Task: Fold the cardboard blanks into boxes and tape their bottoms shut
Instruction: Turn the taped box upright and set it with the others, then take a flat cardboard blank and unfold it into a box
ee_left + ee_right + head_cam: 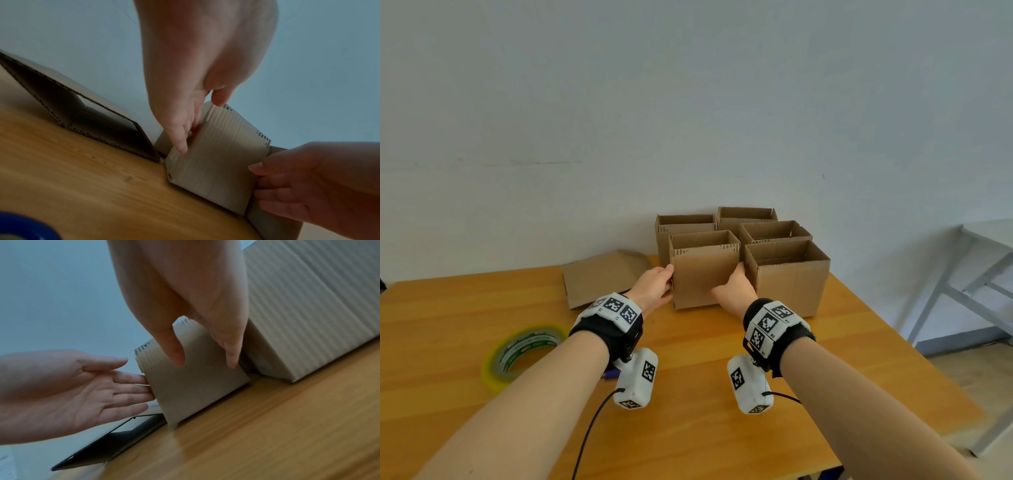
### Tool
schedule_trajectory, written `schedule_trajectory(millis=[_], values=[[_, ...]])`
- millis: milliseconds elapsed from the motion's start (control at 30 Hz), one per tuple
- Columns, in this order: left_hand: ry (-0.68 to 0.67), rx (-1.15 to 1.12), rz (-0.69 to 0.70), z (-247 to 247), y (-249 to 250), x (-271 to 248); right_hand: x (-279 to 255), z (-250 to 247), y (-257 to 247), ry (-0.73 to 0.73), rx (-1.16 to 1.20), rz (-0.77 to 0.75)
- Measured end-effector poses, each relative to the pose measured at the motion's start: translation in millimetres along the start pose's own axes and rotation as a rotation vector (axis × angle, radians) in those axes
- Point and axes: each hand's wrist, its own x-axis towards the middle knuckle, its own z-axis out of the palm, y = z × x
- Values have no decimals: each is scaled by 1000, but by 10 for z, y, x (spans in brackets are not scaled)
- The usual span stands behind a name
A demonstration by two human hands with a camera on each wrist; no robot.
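- The wooden table stands against a pale wall.
- Four open-topped boxes cluster at the table's far edge, by the wall.
- The front box stands upright with its mouth facing up, on the table just left of the largest box; its tall axis is vertical.
- A flat cardboard blank lies to the left of the front box, its far end raised toward the wall.
- The left hand lies flat against the box's left side, fingers straight, thumb on the front face.
- The right hand holds the right corner, thumb in front and fingers on the side.
- A tape roll lies flat at near left.
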Motion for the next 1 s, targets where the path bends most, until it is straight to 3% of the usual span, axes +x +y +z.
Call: schedule_trajectory(millis=[167, 333, 400, 567, 800, 1000], values=[[23, 137, 22, -123, 56, -104, -124, 18, -89, 25, 10, 11], [155, 360, 145, -540, 261, -275, -353, 23, -359, 290, -99, -242], [185, 351, 149, -743, 353, -371, -432, 67, -509, 339, -140, -362], [276, 349, 133, -1204, 440, -617, -506, 357, -846, 177, -138, -453], [324, 364, 16, -1566, 303, -789, -353, 878, -1040, -115, -324, -402], [305, 408, -123, -1673, 165, -562, -46, 1203, -1004, -271, -388, -276]])
